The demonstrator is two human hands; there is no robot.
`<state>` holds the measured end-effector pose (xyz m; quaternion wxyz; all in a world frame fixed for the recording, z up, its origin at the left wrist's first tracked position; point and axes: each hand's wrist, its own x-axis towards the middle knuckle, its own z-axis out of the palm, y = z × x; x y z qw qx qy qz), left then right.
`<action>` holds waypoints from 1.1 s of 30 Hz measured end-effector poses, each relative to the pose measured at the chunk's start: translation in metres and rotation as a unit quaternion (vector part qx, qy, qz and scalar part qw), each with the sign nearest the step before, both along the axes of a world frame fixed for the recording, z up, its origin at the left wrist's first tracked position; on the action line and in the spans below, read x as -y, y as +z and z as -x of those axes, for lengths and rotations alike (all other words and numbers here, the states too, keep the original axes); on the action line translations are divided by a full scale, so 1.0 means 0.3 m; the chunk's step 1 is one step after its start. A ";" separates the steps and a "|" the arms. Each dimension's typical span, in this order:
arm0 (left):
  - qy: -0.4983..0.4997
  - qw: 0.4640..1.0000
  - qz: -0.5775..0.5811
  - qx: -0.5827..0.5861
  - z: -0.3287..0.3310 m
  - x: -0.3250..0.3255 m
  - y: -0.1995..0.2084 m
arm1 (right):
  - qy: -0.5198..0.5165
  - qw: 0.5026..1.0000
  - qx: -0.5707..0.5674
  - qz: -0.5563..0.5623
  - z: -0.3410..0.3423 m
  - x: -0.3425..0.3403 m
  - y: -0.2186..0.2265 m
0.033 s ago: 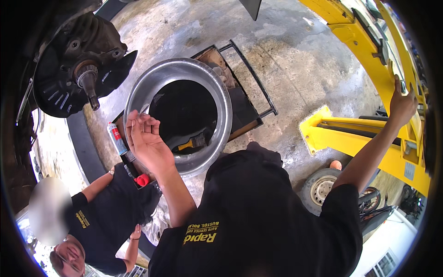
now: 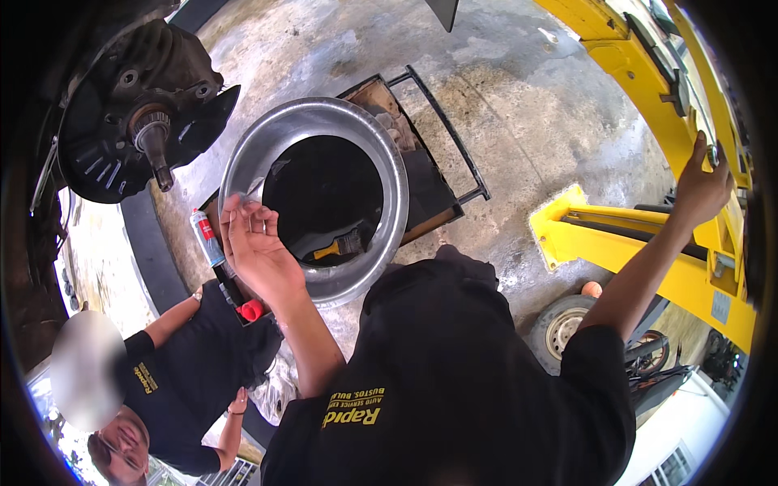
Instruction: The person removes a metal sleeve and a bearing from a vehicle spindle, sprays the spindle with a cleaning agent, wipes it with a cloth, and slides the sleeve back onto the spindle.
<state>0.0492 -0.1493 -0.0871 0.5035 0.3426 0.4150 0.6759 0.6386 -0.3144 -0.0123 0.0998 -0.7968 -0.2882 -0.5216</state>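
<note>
My left hand (image 2: 263,255) hangs palm up over the near left rim of a wide metal basin (image 2: 394,190). Its fingers are loosely bent, and I see nothing in the palm. Inside the basin the bottom is black; whether that is liquid I cannot tell. A paintbrush (image 2: 328,251) with a yellow handle lies at the basin's near side. Far out to the right, my right hand (image 2: 702,186) rests against a yellow lift post (image 2: 644,69), thumb stretched upward; some of its fingers are partly hidden.
Under the basin is a black-framed cart (image 2: 429,190). A spray can (image 2: 207,235) and a red cap (image 2: 250,310) sit left. A wheel hub with spindle (image 2: 154,139) juts in upper left. Right stand a yellow lift arm (image 2: 624,247) and a wheel (image 2: 562,332). A co-worker (image 2: 190,348) is lower left.
</note>
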 end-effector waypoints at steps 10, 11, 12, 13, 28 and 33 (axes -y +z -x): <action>0.070 0.997 0.020 -0.024 -0.127 0.164 0.025 | 0.242 0.678 -0.605 0.341 0.985 -0.514 -0.928; 0.046 0.998 0.030 -0.015 -0.157 0.171 0.033 | 0.251 0.690 -0.583 0.348 0.985 -0.521 -1.005; 0.042 0.997 0.046 -0.043 -0.179 0.194 0.042 | 0.253 0.690 -0.586 0.342 0.996 -0.517 -1.034; 0.019 0.996 0.059 -0.071 -0.192 0.217 0.042 | 0.271 0.671 -0.597 0.346 0.988 -0.510 -1.001; -0.031 0.959 -0.041 -0.279 0.000 0.061 0.258 | 0.668 0.369 -0.632 0.135 1.326 -0.566 0.026; -0.023 0.965 -0.036 -0.257 0.151 -0.058 0.384 | 0.610 0.289 -0.736 0.053 1.484 -0.714 0.050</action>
